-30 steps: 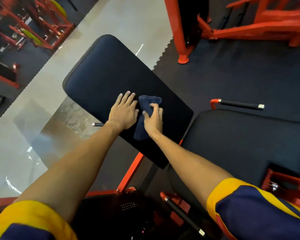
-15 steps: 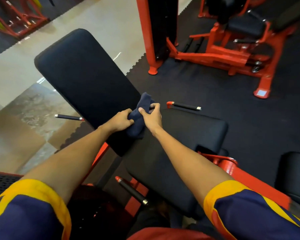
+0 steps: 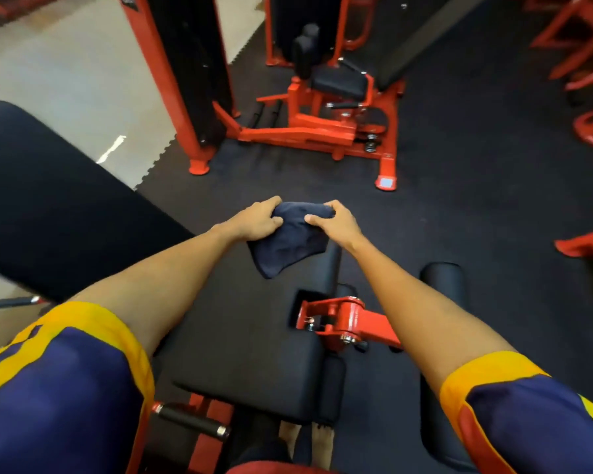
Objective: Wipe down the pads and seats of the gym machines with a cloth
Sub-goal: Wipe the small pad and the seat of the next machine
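Stretching between left hand (image 3: 258, 221) and right hand (image 3: 338, 223), the cloth (image 3: 290, 242) is clamped under curled fingers (image 3: 332, 205).

Dark rubber matting (image 3: 459, 217); pale glossy floor (image 3: 65, 73) at upper left (jigsaw-edged seam between)

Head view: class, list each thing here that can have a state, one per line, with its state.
seat pad: flat, no hand pressing it.
cloth: bunched, held over the seat pad's far end.
left hand: grips the cloth's left side.
right hand: grips the cloth's right side.
back pad: no hand on it.
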